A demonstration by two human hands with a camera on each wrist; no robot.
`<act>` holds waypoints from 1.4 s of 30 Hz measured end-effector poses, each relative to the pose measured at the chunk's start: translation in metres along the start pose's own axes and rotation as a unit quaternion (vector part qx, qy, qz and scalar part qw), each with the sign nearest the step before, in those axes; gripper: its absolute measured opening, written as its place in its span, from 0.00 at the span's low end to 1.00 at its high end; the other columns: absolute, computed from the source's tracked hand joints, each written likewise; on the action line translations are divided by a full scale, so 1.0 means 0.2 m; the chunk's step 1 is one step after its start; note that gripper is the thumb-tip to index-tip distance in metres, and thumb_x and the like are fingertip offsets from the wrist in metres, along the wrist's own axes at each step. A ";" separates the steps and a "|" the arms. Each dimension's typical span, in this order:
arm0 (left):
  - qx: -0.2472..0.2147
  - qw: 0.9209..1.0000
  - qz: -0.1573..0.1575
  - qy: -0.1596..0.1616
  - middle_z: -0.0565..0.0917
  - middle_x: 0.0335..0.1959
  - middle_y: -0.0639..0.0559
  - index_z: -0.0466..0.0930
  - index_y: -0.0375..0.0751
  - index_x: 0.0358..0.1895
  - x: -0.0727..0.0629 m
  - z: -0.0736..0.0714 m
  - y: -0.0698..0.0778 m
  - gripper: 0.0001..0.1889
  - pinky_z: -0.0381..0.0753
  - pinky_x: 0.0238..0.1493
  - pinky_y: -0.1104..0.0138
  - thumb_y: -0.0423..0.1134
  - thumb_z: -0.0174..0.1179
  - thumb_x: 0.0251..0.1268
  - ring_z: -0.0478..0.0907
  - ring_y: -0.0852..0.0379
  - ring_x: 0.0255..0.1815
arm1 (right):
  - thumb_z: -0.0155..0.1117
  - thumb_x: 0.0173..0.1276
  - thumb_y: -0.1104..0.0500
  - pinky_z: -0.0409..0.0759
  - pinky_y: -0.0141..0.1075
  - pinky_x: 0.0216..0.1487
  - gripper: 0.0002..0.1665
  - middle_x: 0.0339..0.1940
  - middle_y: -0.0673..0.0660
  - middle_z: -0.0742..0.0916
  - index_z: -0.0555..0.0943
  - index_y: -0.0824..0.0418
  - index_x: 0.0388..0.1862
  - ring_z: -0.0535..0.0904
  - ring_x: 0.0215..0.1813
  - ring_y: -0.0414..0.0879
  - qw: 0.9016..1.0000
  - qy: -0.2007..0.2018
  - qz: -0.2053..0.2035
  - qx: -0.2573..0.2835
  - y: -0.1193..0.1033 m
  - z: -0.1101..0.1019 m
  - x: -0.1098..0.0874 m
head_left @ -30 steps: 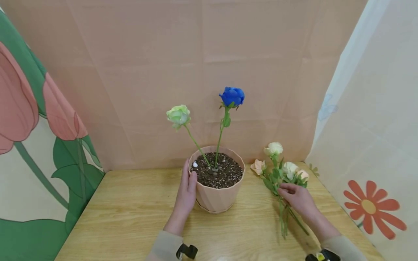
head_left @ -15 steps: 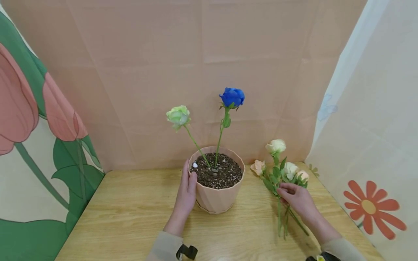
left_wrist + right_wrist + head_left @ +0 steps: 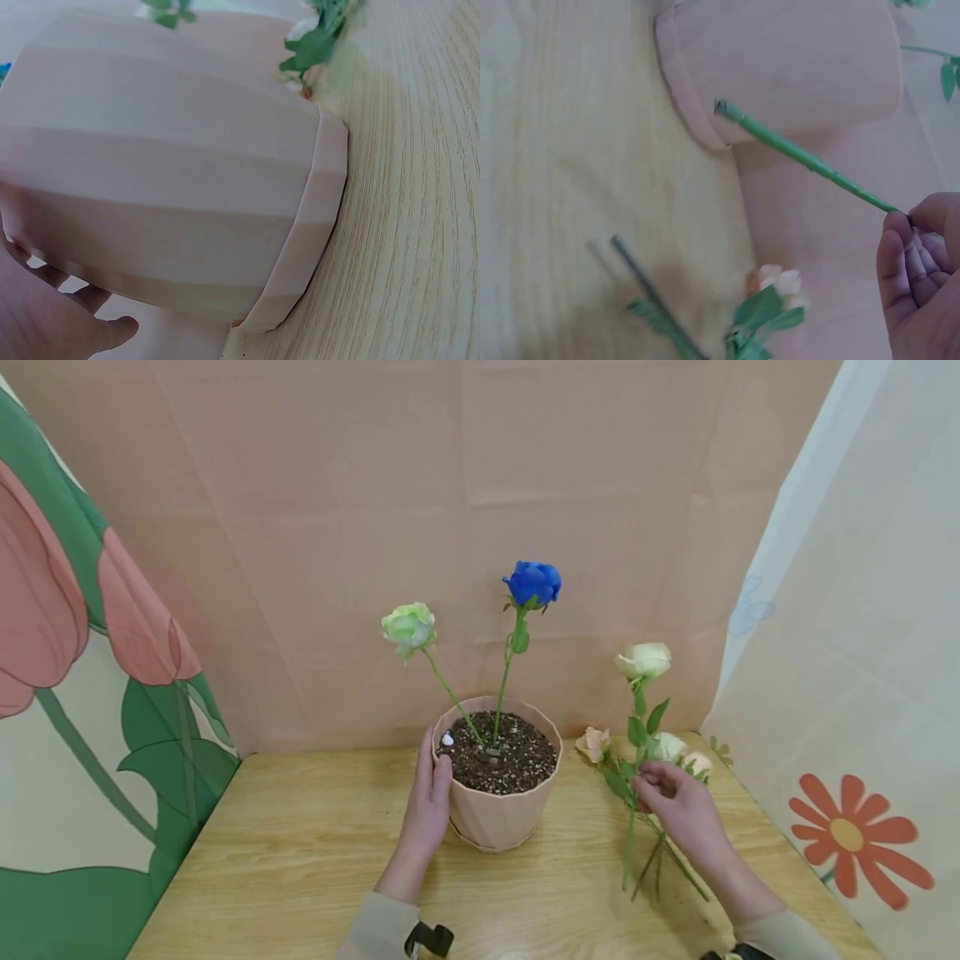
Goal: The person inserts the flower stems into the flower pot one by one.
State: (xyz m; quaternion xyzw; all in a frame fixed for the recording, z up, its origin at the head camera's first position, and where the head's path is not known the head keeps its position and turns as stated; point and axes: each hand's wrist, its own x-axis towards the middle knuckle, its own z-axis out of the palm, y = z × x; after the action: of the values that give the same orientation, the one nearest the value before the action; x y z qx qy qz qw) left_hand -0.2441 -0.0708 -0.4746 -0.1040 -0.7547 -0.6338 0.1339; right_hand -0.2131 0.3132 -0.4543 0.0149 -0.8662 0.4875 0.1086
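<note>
A pale pink faceted flowerpot (image 3: 495, 814) of dark soil stands on the table, with a light green rose (image 3: 409, 627) and a blue rose (image 3: 534, 583) upright in it. My left hand (image 3: 425, 806) rests against the pot's left side, its fingers lying along the wall. To the right, my right hand (image 3: 686, 806) pinches the stem of a cream-white rose (image 3: 645, 660) between thumb and fingertips. This rose stands nearly upright; the right wrist view shows the cut lower end of its green stem (image 3: 802, 157) pointing toward the pot.
Beneath the right hand lie more roses: a peach one (image 3: 592, 744), a white one (image 3: 666, 747) and another peach one (image 3: 697, 765), stems toward me. A small white piece (image 3: 447, 738) sits on the soil. Pink cloth (image 3: 337, 568) hangs behind the wooden table (image 3: 300, 827).
My right hand has lifted the cream-white rose up out of the bunch, and its bloom has risen and come upright. The left hand and the pot have stayed in place.
</note>
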 end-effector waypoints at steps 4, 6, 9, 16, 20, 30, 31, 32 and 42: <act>0.000 1.000 0.003 -0.003 0.49 0.92 0.45 0.44 0.62 0.93 0.00 0.00 0.00 0.32 0.50 0.85 0.36 0.53 0.39 0.95 0.49 0.38 0.90 | 0.67 0.86 0.56 0.89 0.31 0.41 0.19 0.47 0.63 0.90 0.84 0.71 0.62 0.88 0.40 0.38 0.999 0.027 -0.043 0.000 -0.08 0.00 0.00; 0.001 1.000 0.004 -0.004 0.49 0.92 0.45 0.44 0.62 0.93 0.00 0.00 -0.01 0.32 0.50 0.85 0.36 0.53 0.39 0.96 0.49 0.38 0.90 | 0.67 0.86 0.57 0.89 0.30 0.41 0.17 0.46 0.63 0.89 0.84 0.71 0.59 0.88 0.40 0.39 0.998 0.036 -0.057 0.010 -0.12 0.00 0.01; 0.004 1.000 0.005 -0.003 0.50 0.92 0.44 0.44 0.62 0.93 0.00 0.00 -0.01 0.32 0.50 0.85 0.36 0.53 0.40 0.96 0.49 0.37 0.90 | 0.67 0.86 0.56 0.89 0.30 0.39 0.16 0.44 0.61 0.90 0.85 0.70 0.57 0.88 0.39 0.39 0.996 0.049 -0.069 0.014 -0.19 -0.01 0.02; 0.001 1.000 0.001 -0.004 0.49 0.92 0.45 0.44 0.62 0.93 0.00 0.00 -0.01 0.32 0.49 0.86 0.36 0.52 0.40 0.96 0.49 0.37 0.90 | 0.66 0.86 0.52 0.87 0.29 0.39 0.17 0.40 0.55 0.92 0.86 0.66 0.58 0.87 0.38 0.38 0.992 0.070 -0.102 0.011 -0.35 -0.06 0.06; -0.001 1.000 0.000 -0.003 0.49 0.92 0.45 0.45 0.61 0.93 0.00 0.00 0.00 0.32 0.49 0.86 0.36 0.52 0.41 0.95 0.49 0.37 0.90 | 0.65 0.87 0.52 0.86 0.27 0.42 0.17 0.42 0.52 0.91 0.84 0.66 0.59 0.88 0.40 0.40 0.990 0.068 -0.120 0.036 -0.47 -0.08 0.09; 0.000 1.000 0.001 -0.002 0.49 0.92 0.45 0.44 0.61 0.93 0.00 0.00 -0.01 0.33 0.48 0.86 0.37 0.53 0.41 0.95 0.48 0.38 0.90 | 0.66 0.87 0.51 0.86 0.26 0.41 0.16 0.42 0.58 0.90 0.84 0.64 0.56 0.87 0.40 0.43 0.982 0.073 -0.166 0.056 -0.72 -0.06 0.16; 0.001 1.000 0.001 -0.002 0.48 0.92 0.45 0.44 0.61 0.93 0.00 0.00 -0.02 0.33 0.48 0.86 0.37 0.53 0.41 0.95 0.48 0.37 0.90 | 0.66 0.87 0.51 0.86 0.27 0.41 0.16 0.41 0.59 0.90 0.84 0.64 0.57 0.87 0.40 0.43 0.981 0.070 -0.170 0.060 -0.74 -0.05 0.17; 0.001 1.000 0.001 -0.002 0.48 0.92 0.45 0.44 0.61 0.93 0.00 0.00 -0.02 0.33 0.49 0.86 0.37 0.53 0.41 0.95 0.48 0.37 0.90 | 0.66 0.87 0.52 0.86 0.27 0.42 0.16 0.42 0.59 0.90 0.84 0.64 0.56 0.87 0.40 0.44 0.980 0.069 -0.176 0.063 -0.76 -0.05 0.18; 0.001 1.000 0.000 -0.003 0.49 0.92 0.45 0.43 0.61 0.93 0.00 0.00 -0.01 0.33 0.51 0.85 0.36 0.54 0.40 0.95 0.49 0.37 0.90 | 0.65 0.87 0.55 0.86 0.28 0.44 0.16 0.41 0.63 0.90 0.85 0.68 0.56 0.87 0.40 0.43 0.969 0.070 -0.215 0.097 -0.90 0.06 0.30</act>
State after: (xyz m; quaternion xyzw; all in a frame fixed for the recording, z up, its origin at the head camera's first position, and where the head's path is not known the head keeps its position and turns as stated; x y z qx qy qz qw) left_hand -0.2458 -0.0712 -0.4771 -0.1056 -0.7557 -0.6328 0.1319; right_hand -0.2502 0.2132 -0.2978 0.1769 -0.7815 0.5343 0.2692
